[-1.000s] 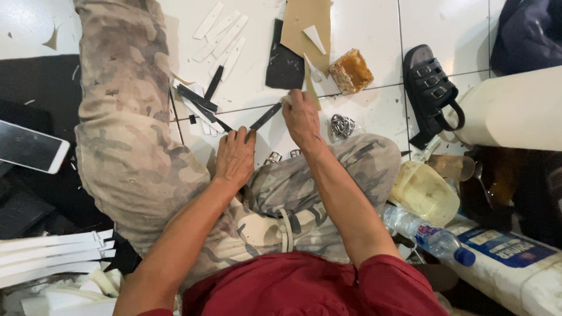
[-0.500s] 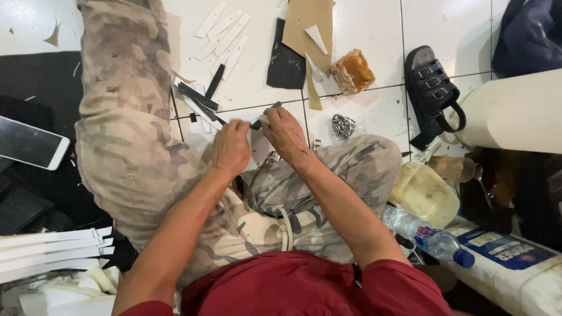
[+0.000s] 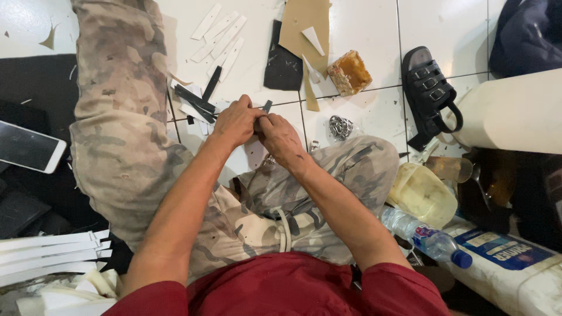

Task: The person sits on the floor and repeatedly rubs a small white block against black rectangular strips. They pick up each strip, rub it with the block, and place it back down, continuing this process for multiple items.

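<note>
At the centre of the frame, the left hand [image 3: 234,122] and right hand [image 3: 280,136] meet, both pinching a small dark strip [image 3: 267,106]. Its tip pokes up above the fingers. More dark strips [image 3: 196,100] lie just left on the white tiled floor [image 3: 363,23].

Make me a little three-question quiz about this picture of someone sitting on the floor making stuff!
1. True or false: both hands are holding the same small dark strip.
2. What lies on the dark mat to the person's left? A) a sandal B) a phone C) a bottle
3. Fill in: the black sandal lies on the white ____ floor.

Key:
1. True. The left hand and right hand meet around it.
2. B, the phone. The plastic bottle lies to the right.
3. tiled.
</note>
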